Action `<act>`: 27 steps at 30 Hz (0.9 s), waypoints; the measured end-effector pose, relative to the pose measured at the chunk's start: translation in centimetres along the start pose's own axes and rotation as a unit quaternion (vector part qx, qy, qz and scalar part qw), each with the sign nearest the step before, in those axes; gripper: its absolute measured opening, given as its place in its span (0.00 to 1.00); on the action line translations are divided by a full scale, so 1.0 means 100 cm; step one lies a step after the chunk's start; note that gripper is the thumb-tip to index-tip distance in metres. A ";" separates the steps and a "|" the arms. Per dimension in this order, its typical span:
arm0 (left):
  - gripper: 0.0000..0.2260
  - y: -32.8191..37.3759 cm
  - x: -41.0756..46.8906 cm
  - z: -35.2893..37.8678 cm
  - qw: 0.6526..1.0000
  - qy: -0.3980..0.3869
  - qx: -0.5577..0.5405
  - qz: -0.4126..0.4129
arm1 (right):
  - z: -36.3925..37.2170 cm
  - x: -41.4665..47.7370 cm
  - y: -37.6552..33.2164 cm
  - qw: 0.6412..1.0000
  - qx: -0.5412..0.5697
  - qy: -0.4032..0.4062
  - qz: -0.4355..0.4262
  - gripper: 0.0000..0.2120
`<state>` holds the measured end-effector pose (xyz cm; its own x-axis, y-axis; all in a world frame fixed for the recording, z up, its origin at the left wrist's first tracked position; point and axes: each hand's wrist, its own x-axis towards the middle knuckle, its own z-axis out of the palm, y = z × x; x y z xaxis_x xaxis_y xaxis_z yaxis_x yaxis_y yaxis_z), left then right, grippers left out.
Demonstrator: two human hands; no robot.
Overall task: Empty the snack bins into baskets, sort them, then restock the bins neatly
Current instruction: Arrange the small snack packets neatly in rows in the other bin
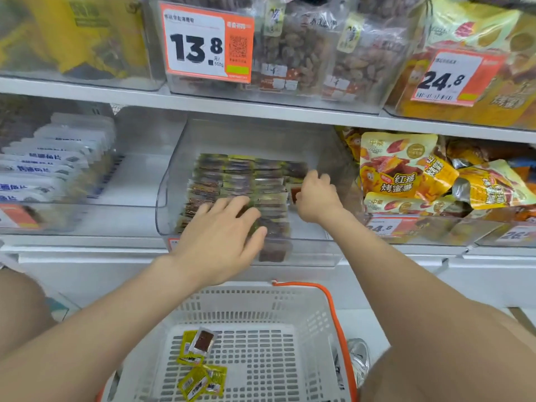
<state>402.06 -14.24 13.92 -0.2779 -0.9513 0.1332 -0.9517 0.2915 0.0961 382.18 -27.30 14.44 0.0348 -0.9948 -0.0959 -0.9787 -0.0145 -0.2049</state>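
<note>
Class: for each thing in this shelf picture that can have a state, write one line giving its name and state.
clear bin, partly filled.
packet rows, lined up neatly in it.
left hand, open, flat on the rows.
right hand, fingers curled, seems to pinch a single packet.
basket, almost empty.
loose packets, scattered on the basket floor.
sweet potato bags, heaped untidily, right of the clear bin.

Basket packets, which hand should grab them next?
Probably the left hand: it lies flat on the rows in the bin, nearer the packets in the basket. The right hand is curled deeper inside.
</note>
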 end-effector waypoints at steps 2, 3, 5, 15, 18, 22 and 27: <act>0.24 -0.001 0.001 0.000 1.000 -0.016 0.002 -0.008 | 0.006 0.010 0.000 0.996 0.070 -0.035 0.035 0.24; 0.24 -0.001 0.001 -0.001 1.000 -0.025 0.003 -0.011 | 0.008 0.014 0.000 0.994 0.093 -0.034 0.045 0.23; 0.25 -0.001 -0.001 -0.001 0.999 -0.032 0.008 -0.007 | 0.009 0.017 -0.002 0.993 0.108 -0.003 0.056 0.22; 0.27 0.000 -0.004 -0.002 0.999 -0.028 0.024 -0.002 | 0.003 0.009 -0.013 0.994 0.068 0.046 0.066 0.08; 0.28 -0.001 -0.006 -0.002 0.999 -0.027 0.026 0.003 | -0.001 0.007 -0.007 0.991 0.111 0.041 0.068 0.04; 0.26 -0.002 -0.007 -0.003 1.000 -0.017 -0.003 0.010 | -0.003 -0.002 -0.002 0.995 0.054 0.051 0.071 0.06; 0.08 0.001 -0.024 -0.009 0.988 0.141 -0.053 0.030 | -0.022 -0.034 -0.015 0.993 0.001 0.115 0.010 0.04</act>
<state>402.78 -11.81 14.50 -0.2723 -0.8709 0.4092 -0.9112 0.3700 0.1813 383.10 -24.10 17.21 -0.0315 -0.9917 0.1246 -0.9784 0.0051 -0.2068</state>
